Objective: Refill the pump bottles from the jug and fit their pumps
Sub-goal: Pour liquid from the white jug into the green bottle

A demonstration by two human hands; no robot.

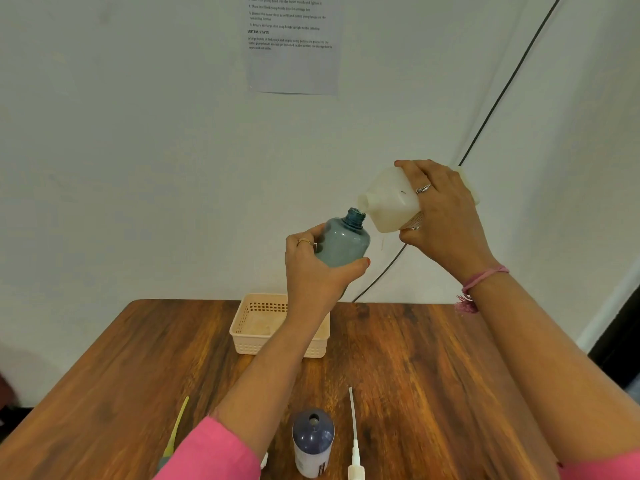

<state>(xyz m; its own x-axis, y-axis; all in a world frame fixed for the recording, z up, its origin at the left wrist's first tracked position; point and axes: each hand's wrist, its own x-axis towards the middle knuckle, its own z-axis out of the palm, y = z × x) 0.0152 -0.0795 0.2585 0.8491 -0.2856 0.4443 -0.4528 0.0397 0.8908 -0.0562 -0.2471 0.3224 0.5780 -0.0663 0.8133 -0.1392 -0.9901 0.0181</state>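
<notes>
My left hand point(313, 271) grips a translucent blue-grey pump bottle point(344, 239) held up in the air, its open neck tilted toward the right. My right hand point(441, 216) holds a white jug point(389, 199) tipped on its side, spout pointing left and just above the bottle's mouth. A thin drip hangs under the jug. On the table near me stands a dark blue bottle point(313, 441) with an open top. A white pump point(355, 441) with a long tube lies to its right. A yellow-green pump point(175, 434) lies to its left.
A cream plastic basket point(256, 327) sits at the far middle of the wooden table point(433, 375), partly behind my left forearm. A black cable point(505, 88) runs down the white wall. A printed sheet point(292, 46) is stuck to the wall.
</notes>
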